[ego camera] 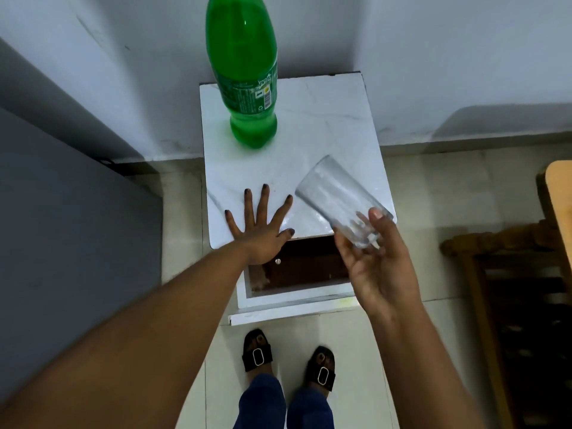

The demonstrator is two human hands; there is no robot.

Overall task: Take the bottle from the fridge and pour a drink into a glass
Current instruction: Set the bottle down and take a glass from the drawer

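A tall green plastic bottle (244, 72) stands upright at the back left of a small white marble-topped cabinet (328, 119); its cap is out of frame. My right hand (377, 264) holds a clear empty glass (337, 199) by its base, tilted with the mouth pointing up and left, above the cabinet's front right corner. My left hand (260, 227) lies flat on the top near the front edge, fingers spread, holding nothing.
A grey fridge side (62, 212) fills the left. A white wall (433, 41) runs behind the cabinet. Wooden furniture (526, 274) stands at the right. The cabinet's brown door (303, 264) is below the top. My feet in black sandals (288, 360) stand on the tiled floor.
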